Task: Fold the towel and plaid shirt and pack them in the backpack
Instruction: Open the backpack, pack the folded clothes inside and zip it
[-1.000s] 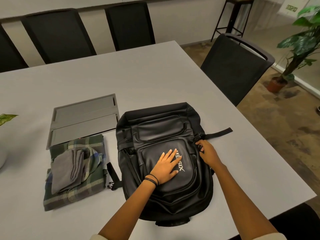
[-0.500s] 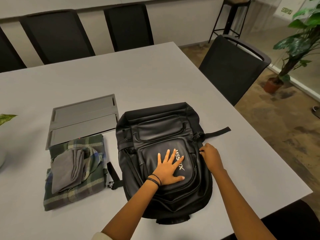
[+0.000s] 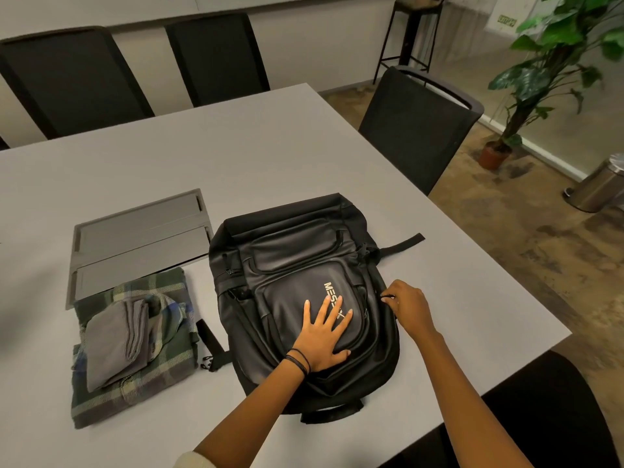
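- Head view: a black backpack (image 3: 297,261) is seen lying flat on a grey table (image 3: 236,157), front side up, with a pale logo on its lower pocket.
- The left hand (image 3: 322,336) is laid flat on that lower pocket, fingers straight and spread, palm pressed to the fabric; part of the logo is covered by it. Nothing is grasped. Dark bands (image 3: 299,361) are worn at the wrist.
- The right hand (image 3: 410,307) is placed at the backpack's right edge, fingers curled. A small dark piece is pinched between thumb and fingertips; it is probably a zip pull (image 3: 388,296), though it is too small for certainty.
- A black strap (image 3: 403,243) is stretched out on the table from the backpack's upper right side.
- The plaid shirt (image 3: 169,363), green and folded into a rough rectangle, is laid on the table just left of the backpack, outside it.
- The towel (image 3: 113,346), grey and folded, is set on top of the plaid shirt, towards its left half.
- A flat grey panel (image 3: 141,238) is seen on the table beyond the shirt, its near edge overlapped by the plaid fabric.
- Black chairs (image 3: 415,126) are placed along the far and right sides of the table.
- A potted plant (image 3: 553,45) and a metal bin (image 3: 601,187) are seen on the floor at the right.
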The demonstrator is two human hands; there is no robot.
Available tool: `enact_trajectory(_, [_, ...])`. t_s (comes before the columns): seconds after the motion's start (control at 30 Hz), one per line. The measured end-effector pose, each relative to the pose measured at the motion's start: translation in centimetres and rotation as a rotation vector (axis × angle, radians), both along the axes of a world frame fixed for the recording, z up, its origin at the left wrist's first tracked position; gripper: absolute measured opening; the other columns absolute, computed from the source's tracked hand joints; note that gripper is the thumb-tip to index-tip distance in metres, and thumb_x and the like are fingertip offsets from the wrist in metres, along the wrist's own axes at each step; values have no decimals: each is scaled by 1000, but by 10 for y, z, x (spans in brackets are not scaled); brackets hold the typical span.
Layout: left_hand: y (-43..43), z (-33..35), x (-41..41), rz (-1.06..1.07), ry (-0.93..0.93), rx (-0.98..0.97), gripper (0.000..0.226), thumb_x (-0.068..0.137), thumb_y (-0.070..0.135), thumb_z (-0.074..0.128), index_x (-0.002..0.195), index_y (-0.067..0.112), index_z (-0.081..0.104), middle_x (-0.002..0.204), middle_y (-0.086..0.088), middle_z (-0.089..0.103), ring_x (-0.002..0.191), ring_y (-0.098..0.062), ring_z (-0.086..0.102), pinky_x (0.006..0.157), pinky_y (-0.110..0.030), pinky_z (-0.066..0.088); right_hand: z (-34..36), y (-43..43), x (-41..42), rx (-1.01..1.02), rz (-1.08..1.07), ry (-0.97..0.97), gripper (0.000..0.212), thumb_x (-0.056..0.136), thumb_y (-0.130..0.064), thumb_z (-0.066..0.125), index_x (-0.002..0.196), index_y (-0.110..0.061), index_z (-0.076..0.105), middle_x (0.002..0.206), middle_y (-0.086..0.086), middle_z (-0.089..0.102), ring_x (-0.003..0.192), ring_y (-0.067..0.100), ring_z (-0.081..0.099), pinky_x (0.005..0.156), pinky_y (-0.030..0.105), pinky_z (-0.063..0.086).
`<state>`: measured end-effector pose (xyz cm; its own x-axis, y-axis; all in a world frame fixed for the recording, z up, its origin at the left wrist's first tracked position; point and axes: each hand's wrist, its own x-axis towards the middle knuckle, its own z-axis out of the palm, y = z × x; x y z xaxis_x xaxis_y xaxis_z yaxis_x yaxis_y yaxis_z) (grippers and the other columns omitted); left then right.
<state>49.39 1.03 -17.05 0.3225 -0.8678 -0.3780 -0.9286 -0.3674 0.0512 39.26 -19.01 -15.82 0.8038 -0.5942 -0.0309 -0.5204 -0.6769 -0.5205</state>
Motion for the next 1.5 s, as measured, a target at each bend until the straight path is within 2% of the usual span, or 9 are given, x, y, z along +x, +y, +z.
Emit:
enact_trajectory(0.2, [7, -3, -9, -36, -128, 0, 64, 80, 57, 26, 130, 27, 53, 136, -6, 53, 121, -32, 53, 88, -58, 45, 9, 3, -15, -12, 55, 45, 18, 90, -18, 58, 99, -7, 69, 100, 8, 66, 86, 26, 63, 80, 30, 48])
enact_trajectory(0.4, [8, 5, -16, 11, -92, -90, 63, 62, 49, 78, 118, 21, 64, 123, -2, 63, 110, -27, 61, 81, -46, 55, 21, 6, -26, -34, 77, 62, 18, 90, -19, 58, 97, -9, 71, 98, 4, 67, 84, 24, 63, 75, 27, 47])
enact_trajectory(0.6, [12, 23, -17, 105, 48, -198, 45, 102, 25, 25, 146, 10, 22, 154, -7, 22, 142, -30, 19, 112, -42, 25, 30, 11, -40, 1, 59, 10, 17, 89, -20, 60, 96, -10, 71, 96, 3, 67, 83, 20, 62, 74, 24, 47])
enact_trajectory(0.8, [18, 32, -9, 207, 66, -322, 50, 98, 36, 12, 137, 16, 36, 128, -9, 55, 112, -26, 57, 80, -39, 50, 47, 16, -52, 261, 124, -24, 11, 85, -15, 64, 93, -10, 71, 91, 1, 66, 84, 17, 61, 76, 17, 48])
enact_trajectory(0.97, [13, 40, -4, 206, 55, -381, 36, 102, 28, 27, 133, 15, 40, 114, -7, 62, 92, -28, 62, 69, -37, 46, 56, 20, -60, 352, 107, -14, 14, 86, -13, 63, 97, -9, 70, 90, 1, 66, 84, 15, 62, 78, 18, 47])
enact_trajectory(1.13, [11, 47, -3, 199, 60, -367, 34, 102, 28, 26, 130, 15, 40, 117, -5, 61, 94, -28, 61, 71, -37, 45, 52, 31, -56, 361, 37, 47, 15, 89, -12, 59, 99, -4, 67, 86, 3, 63, 73, 11, 60, 68, 11, 44])
enact_trajectory(1.27, [9, 51, -5, 203, 62, -344, 36, 102, 29, 24, 132, 15, 39, 123, -4, 58, 99, -28, 60, 73, -38, 45, 45, 39, -49, 364, -62, 25, 16, 86, -24, 63, 89, -8, 65, 82, 6, 65, 72, 13, 62, 73, 25, 52])
enact_trajectory(1.33, [8, 51, -6, 211, 73, -338, 36, 102, 29, 24, 133, 16, 37, 126, -4, 57, 101, -28, 60, 75, -39, 45, 42, 43, -47, 332, -103, 12, 18, 84, -30, 66, 85, -13, 60, 80, 1, 61, 74, 14, 59, 65, 17, 46])
enact_trajectory(1.5, [8, 53, -7, 207, 50, -304, 38, 102, 30, 22, 135, 17, 36, 129, -3, 55, 102, -29, 59, 75, -38, 45, 36, 50, -42, 243, -157, -33, 11, 87, -24, 62, 88, -14, 58, 81, 7, 63, 71, 16, 56, 70, 26, 49])
